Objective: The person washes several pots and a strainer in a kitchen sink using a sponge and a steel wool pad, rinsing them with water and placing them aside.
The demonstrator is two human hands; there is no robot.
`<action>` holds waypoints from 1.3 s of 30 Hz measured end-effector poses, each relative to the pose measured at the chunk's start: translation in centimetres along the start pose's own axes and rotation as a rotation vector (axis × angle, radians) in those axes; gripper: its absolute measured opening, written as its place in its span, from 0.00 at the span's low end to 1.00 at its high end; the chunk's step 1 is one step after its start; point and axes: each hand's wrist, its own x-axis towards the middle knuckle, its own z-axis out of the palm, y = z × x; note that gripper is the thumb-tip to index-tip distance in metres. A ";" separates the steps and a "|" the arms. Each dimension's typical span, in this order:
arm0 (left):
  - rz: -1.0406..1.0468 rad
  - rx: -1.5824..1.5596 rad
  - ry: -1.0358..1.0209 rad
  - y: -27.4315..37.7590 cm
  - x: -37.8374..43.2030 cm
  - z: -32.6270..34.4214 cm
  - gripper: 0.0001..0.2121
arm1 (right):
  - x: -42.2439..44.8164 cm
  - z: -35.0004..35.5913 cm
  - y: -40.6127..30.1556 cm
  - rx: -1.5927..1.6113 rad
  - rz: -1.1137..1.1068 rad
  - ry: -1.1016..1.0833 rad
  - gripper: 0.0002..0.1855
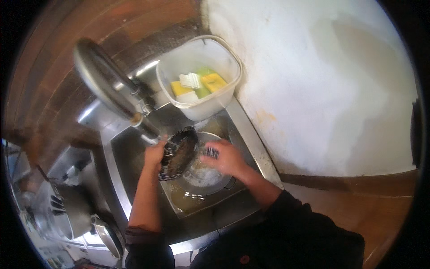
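Over a metal sink (127, 158), my left hand (155, 154) grips the rim of a dark, wet bowl-shaped vessel (178, 154), which is tilted on its side under the faucet (147, 129). To its right, my right hand (223, 158) has its fingers curled around a small dark, ridged scrubber or brush, blurred, its exact kind unclear. Beneath both hands, a round metal pan (205, 186) with sudsy water lies in the sink. Some of the pan is hidden by the vessel and my right hand.
A translucent plastic tub (198, 109) holding yellow, green and white sponges or pads stands behind the sink, against a white wall (302, 84). An arched faucet hose (97, 80) rises at left. Metal pots (75, 212) and a pan (109, 235) are at lower left.
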 end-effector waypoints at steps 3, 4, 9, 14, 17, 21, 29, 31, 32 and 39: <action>-0.208 -0.512 -0.116 -2.4 1.3 5.7 0.28 | -1.6 -1.6 -3.5 0.036 -0.075 -0.066 0.24; -0.205 -0.600 -0.044 -3.3 1.8 7.0 0.28 | -1.4 -2.0 -4.3 0.069 -0.206 -0.009 0.22; -0.374 -0.924 0.187 1.3 -0.3 11.9 0.26 | 2.6 -9.4 -12.3 -0.038 -0.495 0.356 0.23; -0.386 -0.936 0.347 5.2 -2.0 10.8 0.20 | 15.0 -13.5 -15.2 -0.772 -0.182 -0.063 0.23; -0.305 -0.983 0.255 3.3 -2.7 9.0 0.19 | 21.3 -12.3 -13.4 -1.106 0.010 -0.445 0.27; -0.237 -1.245 0.010 -3.7 -5.8 4.2 0.16 | 20.2 -9.6 -15.7 -0.788 -0.334 0.004 0.22; -0.202 -1.428 -0.176 -6.9 -14.5 -0.5 0.20 | 7.3 2.4 -9.8 -0.079 -0.468 -0.078 0.14; -0.157 -1.451 -0.184 -5.9 -15.5 0.7 0.17 | 9.7 4.8 -6.5 0.019 -0.211 -0.134 0.19; -0.163 -1.501 -0.198 -4.2 -16.0 1.3 0.15 | 10.2 5.4 -5.6 0.066 -0.080 -0.161 0.21; -0.029 -1.568 -0.031 -1.6 -14.2 1.8 0.15 | 3.8 11.4 -1.5 0.130 -0.283 0.129 0.33</action>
